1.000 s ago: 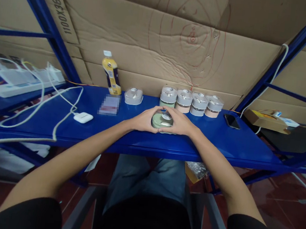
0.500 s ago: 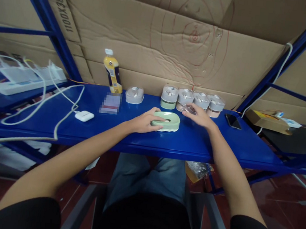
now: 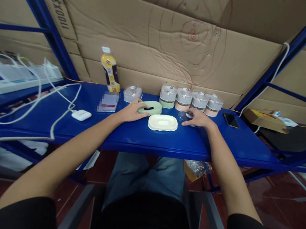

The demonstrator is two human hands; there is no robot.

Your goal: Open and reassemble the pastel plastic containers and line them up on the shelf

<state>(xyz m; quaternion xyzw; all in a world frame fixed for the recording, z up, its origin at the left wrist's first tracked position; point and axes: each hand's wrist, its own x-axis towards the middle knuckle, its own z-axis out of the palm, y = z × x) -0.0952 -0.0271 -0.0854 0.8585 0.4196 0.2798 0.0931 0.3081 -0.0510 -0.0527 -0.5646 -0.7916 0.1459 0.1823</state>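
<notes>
A cream oval tray (image 3: 163,123) lies on the blue table in front of me. Just behind it and to its left, my left hand (image 3: 135,112) grips a green oval ring-shaped piece (image 3: 153,107) with a slot in its middle. On the right, my right hand (image 3: 196,118) holds a clear lid (image 3: 184,116) low over the table, its fingers curved round the near side. Behind my hands stand lidded containers: one with a green base (image 3: 167,97), one with a pink base (image 3: 183,99) and others beside them.
A grey lidded container (image 3: 132,93), a yellow bottle (image 3: 110,72) and a blurred flat item (image 3: 109,102) stand left. A white earphone case (image 3: 81,115) and cables (image 3: 55,119) lie further left. A phone (image 3: 231,120) lies right, before an open cardboard box (image 3: 265,121).
My left hand has lifted the green piece off the cream tray and moved it left and back. The tray is now uncovered. My right hand has lowered the clear lid slightly.
</notes>
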